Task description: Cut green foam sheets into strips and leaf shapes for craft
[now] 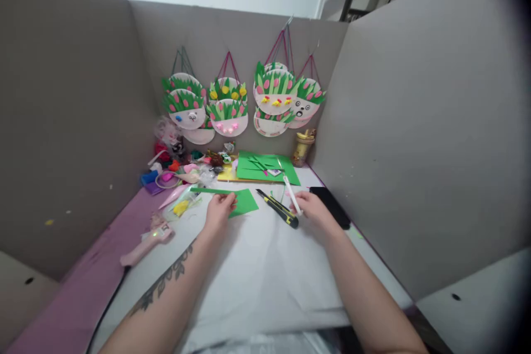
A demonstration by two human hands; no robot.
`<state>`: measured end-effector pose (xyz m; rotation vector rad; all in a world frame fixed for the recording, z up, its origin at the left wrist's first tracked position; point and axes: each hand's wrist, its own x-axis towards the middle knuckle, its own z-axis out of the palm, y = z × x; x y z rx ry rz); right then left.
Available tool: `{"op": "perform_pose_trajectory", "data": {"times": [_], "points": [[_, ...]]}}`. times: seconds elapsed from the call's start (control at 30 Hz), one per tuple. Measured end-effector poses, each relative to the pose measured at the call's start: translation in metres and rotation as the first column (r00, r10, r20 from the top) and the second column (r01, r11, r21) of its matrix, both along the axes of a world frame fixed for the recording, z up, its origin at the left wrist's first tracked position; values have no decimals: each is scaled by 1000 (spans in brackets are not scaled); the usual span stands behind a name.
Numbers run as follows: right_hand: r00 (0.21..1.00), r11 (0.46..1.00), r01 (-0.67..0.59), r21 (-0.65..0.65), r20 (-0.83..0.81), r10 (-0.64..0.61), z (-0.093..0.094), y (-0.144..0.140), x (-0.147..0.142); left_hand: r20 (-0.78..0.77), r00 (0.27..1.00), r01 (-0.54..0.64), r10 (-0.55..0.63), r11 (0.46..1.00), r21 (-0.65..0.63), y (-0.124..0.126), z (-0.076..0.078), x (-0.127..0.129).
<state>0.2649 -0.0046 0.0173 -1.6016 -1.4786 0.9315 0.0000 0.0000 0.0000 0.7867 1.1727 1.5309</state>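
Note:
My left hand is closed, fingers pinched on a narrow green paper strip that sticks out to the left. Just right of those fingers is a small green paper sheet; whether the hand also touches it, I cannot tell. My right hand is closed around a slim white tool, pointing away from me; its exact kind is unclear. Between my hands lies a black and yellow utility knife, close to the right hand. Thin green scraps lie beyond it.
Behind, a large green sheet bears cut strips. Craft supplies crowd the back left, with a pink glue gun nearer. A black phone-like slab and a cup stand right. Decorated paper-plate baskets hang on the grey partition.

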Motion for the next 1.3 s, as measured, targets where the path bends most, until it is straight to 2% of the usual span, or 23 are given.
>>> {"op": "perform_pose_trajectory", "data": {"times": [0.07,0.13,0.27,0.43,0.6,0.8,1.3], "points": [[949,986,-164,-1,-274,158,-5,-6,-22,-25,999,-23,24,1000,21,-1,2,0],[889,959,-282,19,-372,269,-11,-13,-45,-54,998,-42,45,998,54,-2,4,-1],[820,883,-469,-2,-373,434,-16,-29,-73,-107,991,-67,81,989,133,-6,12,-3],[780,795,-603,-69,-261,569,-9,-40,-79,-149,979,-107,137,976,191,-14,24,-3],[748,761,-642,-93,-298,594,-13,-39,-87,-175,971,-121,160,969,214,-15,25,-3],[756,770,-630,-106,-311,576,-21,-36,-88,-127,975,-148,181,961,234,-11,18,-5],[782,778,-608,-157,-288,553,-16,-37,-88,-122,977,-138,174,955,263,-9,15,-5]]}}
